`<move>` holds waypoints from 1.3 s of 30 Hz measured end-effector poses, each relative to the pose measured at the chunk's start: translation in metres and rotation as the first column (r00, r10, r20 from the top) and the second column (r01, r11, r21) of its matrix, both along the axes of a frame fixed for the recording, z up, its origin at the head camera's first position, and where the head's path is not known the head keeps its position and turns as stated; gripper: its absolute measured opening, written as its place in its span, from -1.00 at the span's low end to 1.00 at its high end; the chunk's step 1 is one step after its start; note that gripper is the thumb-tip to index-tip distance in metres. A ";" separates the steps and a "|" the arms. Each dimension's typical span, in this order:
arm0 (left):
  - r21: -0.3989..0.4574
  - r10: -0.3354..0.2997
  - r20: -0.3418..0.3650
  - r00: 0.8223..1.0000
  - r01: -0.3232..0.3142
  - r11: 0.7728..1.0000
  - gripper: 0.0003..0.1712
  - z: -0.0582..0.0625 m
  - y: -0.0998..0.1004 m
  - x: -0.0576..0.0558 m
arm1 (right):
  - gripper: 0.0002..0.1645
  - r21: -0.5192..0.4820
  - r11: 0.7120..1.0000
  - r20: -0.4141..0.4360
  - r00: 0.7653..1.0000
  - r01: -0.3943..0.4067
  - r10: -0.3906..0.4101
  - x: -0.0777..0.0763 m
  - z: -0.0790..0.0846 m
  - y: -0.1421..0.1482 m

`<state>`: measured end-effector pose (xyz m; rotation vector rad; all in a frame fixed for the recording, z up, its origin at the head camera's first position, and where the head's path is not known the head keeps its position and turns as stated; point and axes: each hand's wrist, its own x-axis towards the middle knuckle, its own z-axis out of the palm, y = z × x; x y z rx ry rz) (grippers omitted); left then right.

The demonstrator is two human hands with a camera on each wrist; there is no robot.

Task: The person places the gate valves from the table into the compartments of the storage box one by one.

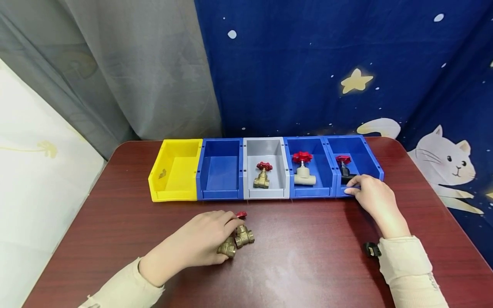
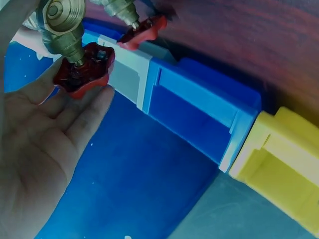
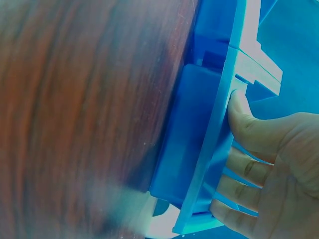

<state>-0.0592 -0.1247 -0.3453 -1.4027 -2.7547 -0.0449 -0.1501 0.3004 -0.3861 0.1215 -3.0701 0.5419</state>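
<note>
My left hand [image 1: 196, 237] curls over a brass gate valve [image 1: 227, 248] on the table; its red handwheel [image 2: 84, 69] shows against the fingers in the left wrist view. Close beside it is a second brass valve [image 1: 244, 236], also with a red wheel. At the front lip of the rightmost blue bin [image 1: 356, 147] is my right hand [image 1: 372, 196]. Its thumb lies against the lip and its other fingers reach inside, near a black valve [image 1: 346, 174] with a red wheel. The lip hides those fingertips in the right wrist view, so whether they grip the valve is unclear.
A row of bins stands at the table's back: yellow [image 1: 181, 171], blue [image 1: 220, 171], grey [image 1: 265, 147], then two blue. The grey bin holds a brass valve [image 1: 262, 176]; the fourth holds a beige valve [image 1: 304, 173]. Curtains hang behind.
</note>
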 end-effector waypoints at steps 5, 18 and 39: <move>-0.016 -0.011 -0.100 0.995 0.009 1.000 -0.15 0.004 -0.001 -0.009 | -0.76 -0.001 1.000 0.009 1.000 -0.002 0.002 0.000 0.000 0.000; -0.024 0.011 -0.136 0.991 -0.015 1.000 -0.19 0.014 -0.011 -0.036 | -0.73 0.001 1.000 0.032 0.999 0.000 0.000 0.002 0.004 0.003; -0.003 0.122 -0.168 0.978 -0.125 0.992 -0.12 0.028 -0.020 -0.082 | -0.73 -0.005 1.000 0.025 1.000 -0.003 0.003 0.000 0.004 0.001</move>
